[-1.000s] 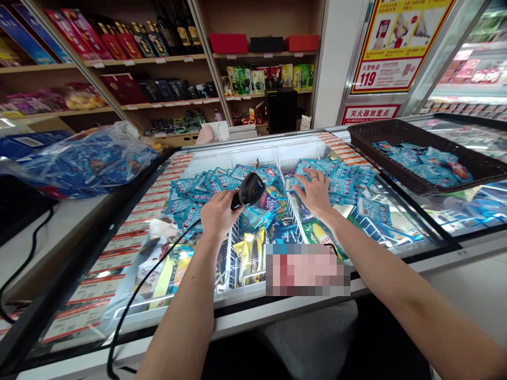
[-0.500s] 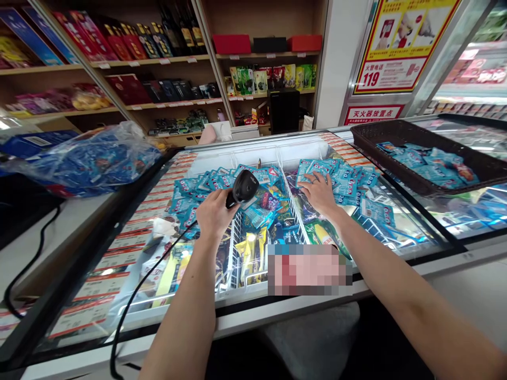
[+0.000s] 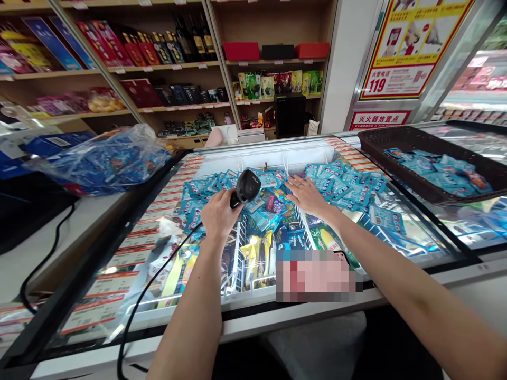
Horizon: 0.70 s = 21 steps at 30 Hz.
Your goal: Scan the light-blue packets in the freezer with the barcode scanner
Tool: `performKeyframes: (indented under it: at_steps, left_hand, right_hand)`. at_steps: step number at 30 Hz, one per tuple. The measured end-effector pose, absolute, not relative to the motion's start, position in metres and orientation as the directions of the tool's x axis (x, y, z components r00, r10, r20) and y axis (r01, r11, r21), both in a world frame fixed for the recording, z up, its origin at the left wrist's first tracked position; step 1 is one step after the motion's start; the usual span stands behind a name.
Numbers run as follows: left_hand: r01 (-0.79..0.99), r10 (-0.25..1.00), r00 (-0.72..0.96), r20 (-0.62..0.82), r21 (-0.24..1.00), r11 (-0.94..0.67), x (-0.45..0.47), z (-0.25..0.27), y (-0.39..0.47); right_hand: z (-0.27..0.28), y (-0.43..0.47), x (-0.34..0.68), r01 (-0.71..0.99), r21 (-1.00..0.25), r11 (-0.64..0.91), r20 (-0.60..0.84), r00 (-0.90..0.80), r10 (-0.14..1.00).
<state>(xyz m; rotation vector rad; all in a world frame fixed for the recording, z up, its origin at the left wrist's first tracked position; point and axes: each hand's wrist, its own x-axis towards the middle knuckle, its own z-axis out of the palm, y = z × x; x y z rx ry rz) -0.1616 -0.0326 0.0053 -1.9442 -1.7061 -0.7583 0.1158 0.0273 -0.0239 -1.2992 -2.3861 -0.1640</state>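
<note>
My left hand (image 3: 218, 214) is wrapped round the handle of a black corded barcode scanner (image 3: 249, 186), held over the glass top of a chest freezer (image 3: 253, 311). The scanner's head points away from me. Stretched over the middle of the glass, my right hand (image 3: 307, 194) has its fingers spread and holds nothing. To its right lies a spread of blue packets (image 3: 344, 184). Another group of blue packets (image 3: 198, 195) lies to the left, behind the scanner. Whether my right fingertips touch the surface, I cannot tell.
A brown basket (image 3: 396, 177) with blue packets stands at the right. Clear plastic bags of blue packets (image 3: 114, 158) sit at the left. The scanner's black cable (image 3: 158, 272) runs down toward me. A blurred-out item (image 3: 317, 277) lies at the front edge. Shelves rise behind.
My right hand has moved left, off the right-hand blue packets and toward the scanner. My left hand keeps the scanner in nearly the same place. The view has shifted slightly.
</note>
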Motion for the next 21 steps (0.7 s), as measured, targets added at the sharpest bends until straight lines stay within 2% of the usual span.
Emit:
performKeyframes:
  at_steps: [3, 7, 13, 18, 21]
  left_hand:
    - [0.988, 0.757, 0.104, 0.645, 0.019, -0.151, -0.160, 0.005, -0.032]
    - [0.983, 0.760, 0.138, 0.635, 0.006, -0.183, -0.158, 0.005, -0.032]
    - [0.984, 0.762, 0.141, 0.632, -0.004, -0.178, -0.158, 0.005, -0.031]
    - [0.974, 0.753, 0.188, 0.631, -0.021, -0.225, -0.154, 0.005, -0.034]
    - [0.964, 0.759, 0.227, 0.610, -0.030, -0.264, -0.151, 0.004, -0.035]
  right_hand:
    - [-0.025, 0.044, 0.098, 0.774, -0.110, 0.624, 0.330, -0.563, 0.757]
    - [-0.024, 0.053, 0.090, 0.731, -0.095, 0.675, 0.292, -0.628, 0.721]
    - [-0.019, 0.023, 0.101, 0.708, -0.105, 0.698, 0.397, -0.614, 0.682]
    - [-0.023, 0.014, 0.103, 0.758, -0.224, 0.612, 0.515, -0.442, 0.735]
    - [-0.027, 0.020, 0.102, 0.827, -0.213, 0.520, 0.503, -0.364, 0.784]
